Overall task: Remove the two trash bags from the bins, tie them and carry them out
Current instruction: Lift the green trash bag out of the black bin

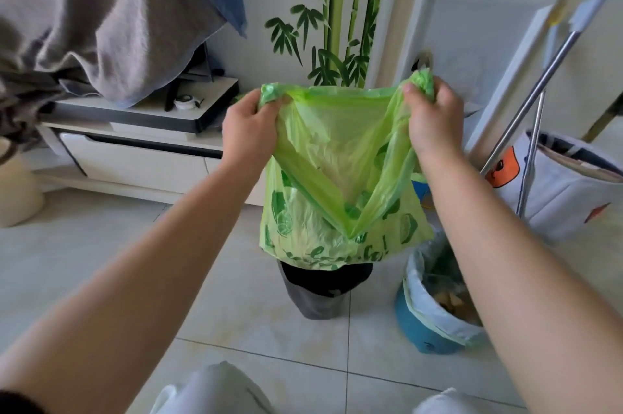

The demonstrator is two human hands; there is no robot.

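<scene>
A translucent green trash bag (337, 197) with leaf print hangs in the air above a dark grey bin (318, 295) on the tiled floor. My left hand (247, 132) grips the bag's left handle and my right hand (433, 123) grips its right handle, stretching the mouth wide. The bag's bottom sits just above the grey bin's rim. To the right stands a blue bin (428, 329) lined with a pale bag (435, 309) that holds scraps; my right forearm hides part of it.
A low white cabinet (135, 157) with grey cloth draped over it stands at the left. A white door (472, 25) is behind the bag. A metal mop handle (526, 103) and a white fabric basket (569, 187) stand at the right. My knees show at the bottom edge.
</scene>
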